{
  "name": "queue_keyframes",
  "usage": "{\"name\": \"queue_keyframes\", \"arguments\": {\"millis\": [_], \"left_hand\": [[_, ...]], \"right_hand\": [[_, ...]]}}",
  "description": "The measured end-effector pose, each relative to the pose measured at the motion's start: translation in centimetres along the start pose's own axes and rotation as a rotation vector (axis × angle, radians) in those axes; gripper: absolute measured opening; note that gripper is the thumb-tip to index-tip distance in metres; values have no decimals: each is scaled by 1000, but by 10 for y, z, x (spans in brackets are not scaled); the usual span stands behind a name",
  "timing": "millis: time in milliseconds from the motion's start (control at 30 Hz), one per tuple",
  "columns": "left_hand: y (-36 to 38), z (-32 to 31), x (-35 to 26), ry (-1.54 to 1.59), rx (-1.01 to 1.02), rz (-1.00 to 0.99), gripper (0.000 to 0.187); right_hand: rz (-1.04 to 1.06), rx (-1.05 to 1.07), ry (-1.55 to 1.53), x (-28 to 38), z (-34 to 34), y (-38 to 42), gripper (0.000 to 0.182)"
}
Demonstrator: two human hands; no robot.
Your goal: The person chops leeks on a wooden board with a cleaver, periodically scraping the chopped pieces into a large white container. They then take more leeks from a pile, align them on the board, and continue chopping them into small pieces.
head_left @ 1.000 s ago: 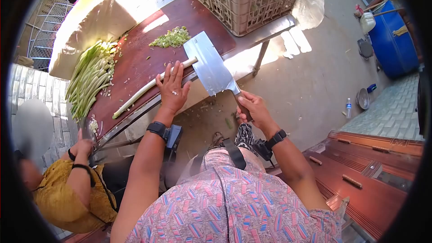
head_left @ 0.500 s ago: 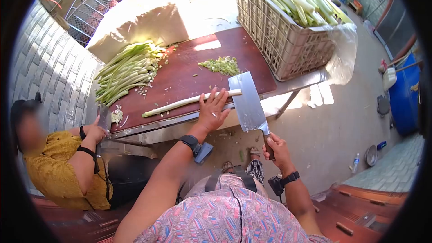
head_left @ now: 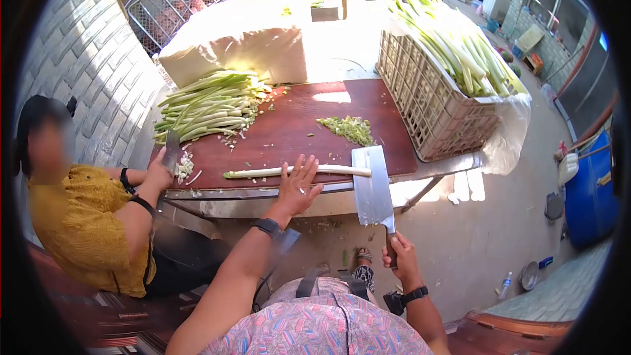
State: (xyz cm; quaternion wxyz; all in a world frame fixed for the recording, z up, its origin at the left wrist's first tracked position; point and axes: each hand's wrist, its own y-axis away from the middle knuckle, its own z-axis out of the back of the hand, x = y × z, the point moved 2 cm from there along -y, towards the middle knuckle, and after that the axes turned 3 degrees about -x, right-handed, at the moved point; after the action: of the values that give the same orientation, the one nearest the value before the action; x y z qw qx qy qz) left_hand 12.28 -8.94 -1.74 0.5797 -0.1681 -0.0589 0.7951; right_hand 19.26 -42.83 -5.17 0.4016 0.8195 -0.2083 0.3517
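Observation:
One long scallion [head_left: 256,173] lies along the near edge of the dark red board [head_left: 289,133]. My left hand [head_left: 297,187] rests over its middle, flat with fingers spread, and wears a ring. My right hand [head_left: 402,261] is closed round the handle of a broad cleaver [head_left: 373,187]. The blade is at the scallion's right end; whether its edge touches the board cannot be seen. Beyond the stalk is a small heap of chopped scallion [head_left: 347,129]. To the left, a pile of scallions [head_left: 210,102] lies on the board.
A co-worker in a yellow top [head_left: 89,230] sits at the left, holding a knife [head_left: 171,150] near white chopped bits [head_left: 187,167]. A plastic crate [head_left: 427,102] full of scallions stands at the board's right, a cloth-covered block [head_left: 236,49] behind. A blue barrel [head_left: 591,197] is farther right.
The view has tilted upward. My left hand has slid left along the scallion, away from the cleaver, which stays at the right end. The co-worker's knife has shifted up beside the pile.

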Motion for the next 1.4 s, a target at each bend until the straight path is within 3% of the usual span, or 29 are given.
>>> {"name": "queue_keyframes", "arguments": {"millis": [500, 667, 700, 767, 1133, 1400], "left_hand": [[-1, 1, 2, 0, 43, -30, 63], [6, -1, 22, 94, -54, -56, 67], [13, 1, 32, 90, -62, -51, 67], [28, 11, 56, -104, -70, 210, 69], [34, 16, 62, -83, 0, 127, 68], [29, 18, 60, -33, 1, 155, 69]], "right_hand": [[9, 48, 120, -1, -70, -41, 27], [-23, 35, 56, -4, -66, -44, 27], [-39, 16, 26, -3, -65, -44, 28], [-42, 47, 29, 2, -65, -46, 28], [-59, 94, 7, -5, -77, -45, 25], [-61, 166, 189, -20, -107, -63, 24]]}}
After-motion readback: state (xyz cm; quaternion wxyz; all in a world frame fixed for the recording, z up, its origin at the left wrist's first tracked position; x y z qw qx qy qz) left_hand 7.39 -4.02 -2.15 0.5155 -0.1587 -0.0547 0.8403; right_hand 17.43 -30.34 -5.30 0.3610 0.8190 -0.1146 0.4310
